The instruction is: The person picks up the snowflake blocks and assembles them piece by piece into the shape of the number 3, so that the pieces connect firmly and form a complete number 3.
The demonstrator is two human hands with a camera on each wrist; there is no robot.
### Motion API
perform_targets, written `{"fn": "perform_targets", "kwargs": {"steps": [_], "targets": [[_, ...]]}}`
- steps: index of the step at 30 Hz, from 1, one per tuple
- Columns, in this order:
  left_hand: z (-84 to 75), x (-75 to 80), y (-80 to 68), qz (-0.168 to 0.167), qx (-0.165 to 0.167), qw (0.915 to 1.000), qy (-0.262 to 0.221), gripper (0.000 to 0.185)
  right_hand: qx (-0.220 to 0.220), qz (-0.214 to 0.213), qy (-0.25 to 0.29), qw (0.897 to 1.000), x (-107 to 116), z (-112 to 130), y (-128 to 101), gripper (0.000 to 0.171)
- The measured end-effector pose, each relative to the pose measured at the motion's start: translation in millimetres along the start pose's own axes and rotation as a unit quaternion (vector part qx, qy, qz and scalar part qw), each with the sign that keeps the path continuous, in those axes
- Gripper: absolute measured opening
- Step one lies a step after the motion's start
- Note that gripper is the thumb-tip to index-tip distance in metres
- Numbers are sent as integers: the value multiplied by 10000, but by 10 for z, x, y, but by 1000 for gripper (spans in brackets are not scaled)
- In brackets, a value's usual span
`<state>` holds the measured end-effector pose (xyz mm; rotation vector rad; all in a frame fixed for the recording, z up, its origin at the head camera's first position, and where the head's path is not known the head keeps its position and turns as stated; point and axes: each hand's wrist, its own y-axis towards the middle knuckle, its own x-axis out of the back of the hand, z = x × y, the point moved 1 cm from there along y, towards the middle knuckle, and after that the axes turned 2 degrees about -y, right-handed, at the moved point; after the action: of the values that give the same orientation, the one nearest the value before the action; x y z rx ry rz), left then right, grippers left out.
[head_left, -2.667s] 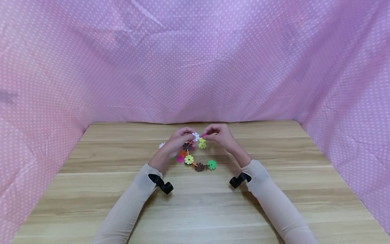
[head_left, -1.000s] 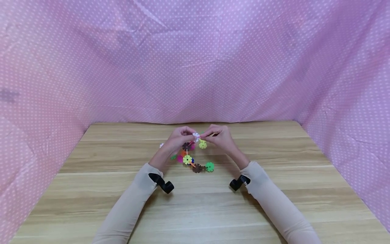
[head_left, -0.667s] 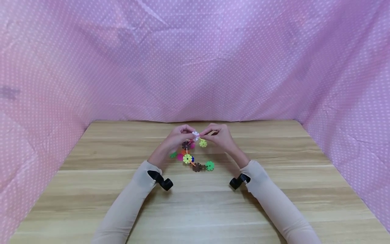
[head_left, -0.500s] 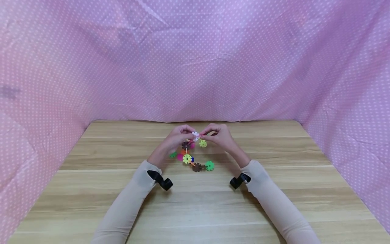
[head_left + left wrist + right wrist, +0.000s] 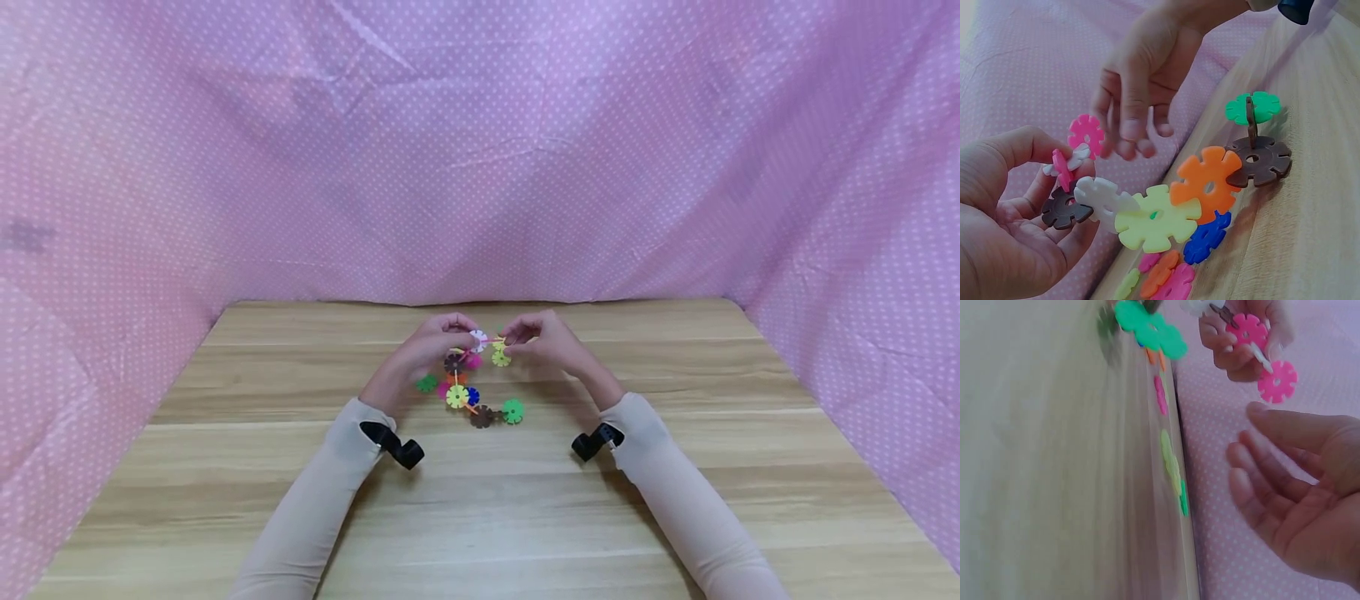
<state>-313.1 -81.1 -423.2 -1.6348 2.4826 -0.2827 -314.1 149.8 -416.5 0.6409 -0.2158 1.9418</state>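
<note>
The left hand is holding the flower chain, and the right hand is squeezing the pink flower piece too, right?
Not quite. The left hand does grip the chain of colourful plastic flower-shaped discs, but the right hand squeezes nothing: its fingers are loose and just off the pink plastic flower disc, as the left wrist view shows. The right wrist view also shows that palm open and bare.

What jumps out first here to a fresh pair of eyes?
The bright chain of snowflake discs, slotted edge to edge and running from the wooden table up into the left hand, which pinches its upper end. The right hand hovers open beside a pink disc. Pink polka-dot fabric walls in the table.
</note>
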Motion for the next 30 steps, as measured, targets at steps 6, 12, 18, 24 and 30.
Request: {"fn": "perform_targets", "kwargs": {"steps": [6, 12, 18, 24, 30], "targets": [[4, 5, -4, -64, -82, 9999, 118, 16, -164, 737, -545, 9956, 61, -75, 33, 30], [0, 10, -5, -118, -135, 9997, 175, 17, -65, 1378, -890, 9864, 55, -155, 120, 32], [-21, 2, -11, -182, -175, 9994, 229, 15, 24, 1595, -1376, 9776, 3, -191, 206, 31], [-7, 5, 1, -171, -211, 9995, 175, 15, -163, 1595, -1411, 9769, -29, -171, 226, 26], [2, 20, -2, -206, -198, 9996, 55, 18, -458, 1492, -1305, 9791, -42, -146, 203, 26]]}}
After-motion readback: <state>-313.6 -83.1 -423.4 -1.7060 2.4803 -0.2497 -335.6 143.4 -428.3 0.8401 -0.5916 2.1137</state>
